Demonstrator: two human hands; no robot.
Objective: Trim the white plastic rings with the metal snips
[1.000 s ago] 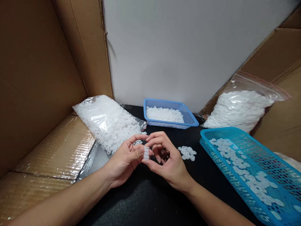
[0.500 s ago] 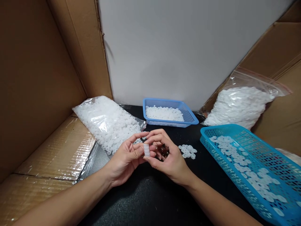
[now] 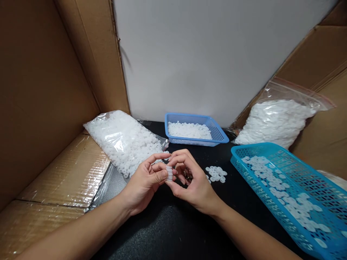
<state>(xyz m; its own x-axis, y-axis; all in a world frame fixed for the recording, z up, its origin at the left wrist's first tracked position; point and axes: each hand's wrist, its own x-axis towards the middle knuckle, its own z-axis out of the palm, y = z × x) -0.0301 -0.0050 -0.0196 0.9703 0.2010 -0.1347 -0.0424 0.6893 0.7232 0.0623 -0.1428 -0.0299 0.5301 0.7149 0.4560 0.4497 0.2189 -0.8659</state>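
A short stack of white plastic washers (image 3: 169,173) stands nearly upright between my two hands. My left hand (image 3: 145,184) pinches it from the side, thumb against the near face. The fingertips and thumb of my right hand (image 3: 193,182) close around its top and bottom ends. Some small brass-coloured pieces (image 3: 188,174) show in the hollow of that right hand; their exact shape is hidden by the fingers. Several loose white washers (image 3: 216,173) lie on the black table (image 3: 162,234), just right of my right hand.
A clear bag of small white rings (image 3: 121,139) lies at the left. The blue basket (image 3: 196,141) at the back holds more small white pieces. At right are a turquoise basket (image 3: 260,184) of white discs and a filled zip bag (image 3: 273,121). Cardboard (image 3: 54,169) borders the left side.
Both hands stay around the washer stack in nearly the same place. The stack and my right fingers have shifted only slightly.
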